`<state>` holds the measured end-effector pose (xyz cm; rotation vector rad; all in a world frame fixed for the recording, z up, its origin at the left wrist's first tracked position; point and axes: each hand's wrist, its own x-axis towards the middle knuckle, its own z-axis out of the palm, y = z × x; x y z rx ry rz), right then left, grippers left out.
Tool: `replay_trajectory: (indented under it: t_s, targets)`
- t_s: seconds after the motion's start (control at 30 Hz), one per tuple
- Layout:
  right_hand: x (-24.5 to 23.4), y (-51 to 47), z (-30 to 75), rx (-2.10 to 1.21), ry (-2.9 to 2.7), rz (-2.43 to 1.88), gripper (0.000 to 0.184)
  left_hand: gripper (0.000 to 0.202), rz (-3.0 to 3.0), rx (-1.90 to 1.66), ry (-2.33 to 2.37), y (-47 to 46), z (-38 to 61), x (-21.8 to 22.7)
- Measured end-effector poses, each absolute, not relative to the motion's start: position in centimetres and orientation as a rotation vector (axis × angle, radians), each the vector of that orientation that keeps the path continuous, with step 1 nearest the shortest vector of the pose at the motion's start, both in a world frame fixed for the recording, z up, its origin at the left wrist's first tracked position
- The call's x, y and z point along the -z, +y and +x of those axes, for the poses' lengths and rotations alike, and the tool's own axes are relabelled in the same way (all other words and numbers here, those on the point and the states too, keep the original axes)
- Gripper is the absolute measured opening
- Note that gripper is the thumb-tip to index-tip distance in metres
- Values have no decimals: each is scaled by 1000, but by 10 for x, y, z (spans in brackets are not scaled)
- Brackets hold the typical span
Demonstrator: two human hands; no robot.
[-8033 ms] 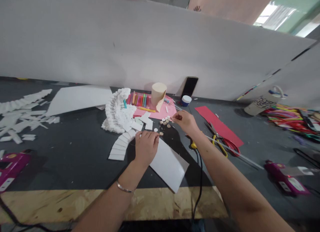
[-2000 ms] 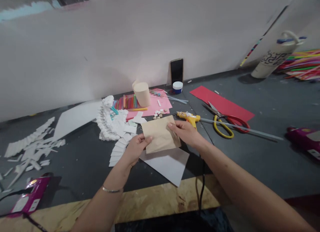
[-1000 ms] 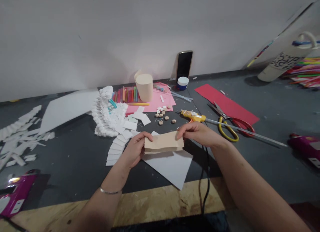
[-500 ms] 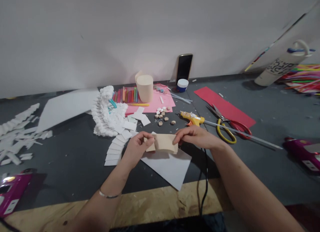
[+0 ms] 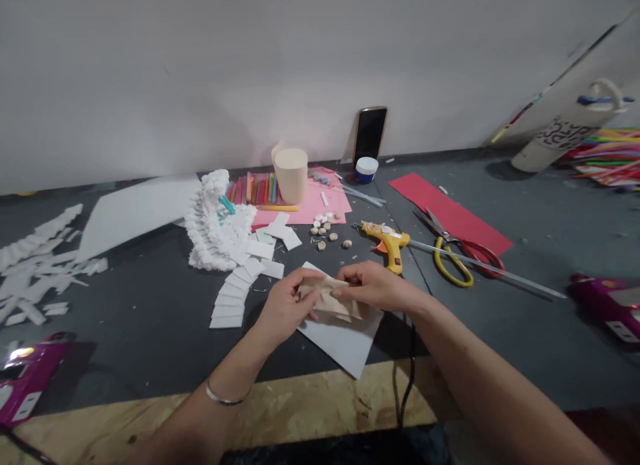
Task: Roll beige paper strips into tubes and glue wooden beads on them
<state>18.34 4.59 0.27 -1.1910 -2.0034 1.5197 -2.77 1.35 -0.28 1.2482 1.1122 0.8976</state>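
Both hands hold one tan paper piece (image 5: 330, 299), folded and crumpled, just above a white card sheet (image 5: 345, 338) on the dark table. My left hand (image 5: 287, 308) pinches its left end with fingers curled. My right hand (image 5: 373, 288) grips its right side, fingers closed over it. A silver bangle sits on my left wrist. Small round discs (image 5: 327, 230) lie a little beyond the hands.
A yellow glue gun (image 5: 387, 241) lies right of the hands, its black cord running to the table's wooden front edge. Scissors (image 5: 457, 255) rest on red paper (image 5: 450, 211). A white ruffled paper model (image 5: 215, 225), a tan cylinder (image 5: 291, 175), a phone (image 5: 370, 135), and white strips (image 5: 40, 265) lie further off.
The flat tan sheet has been folded down and squeezed smaller between both hands, which have drawn closer together and lower over the white card.
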Motion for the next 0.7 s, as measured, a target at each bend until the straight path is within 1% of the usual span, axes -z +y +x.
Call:
replay_trajectory:
  t_s: [0.1,0.13,0.17,0.27,0.37,0.5,0.7]
  targets:
    - [2,47,178,-1439,-1847,-1303,33,65,1108,-1127,1078,19,-28,10]
    - [5,47,176,-1421,-1770,-1321,33,73,1045,-1183,1057,20,-28,12]
    - [7,48,173,-1406,-1701,-1325,32,75,986,-1207,1031,21,-27,12]
    - [14,46,165,-1354,-1591,-1314,31,68,887,-1098,942,19,-22,13]
    - [17,41,157,-1287,-1596,-1330,31,58,907,-969,981,14,-17,13]
    - [15,35,153,-1239,-1641,-1297,34,47,1004,-1053,1139,12,-17,15]
    - [14,37,154,-1293,-1562,-1243,32,51,1045,-946,1111,11,-19,12]
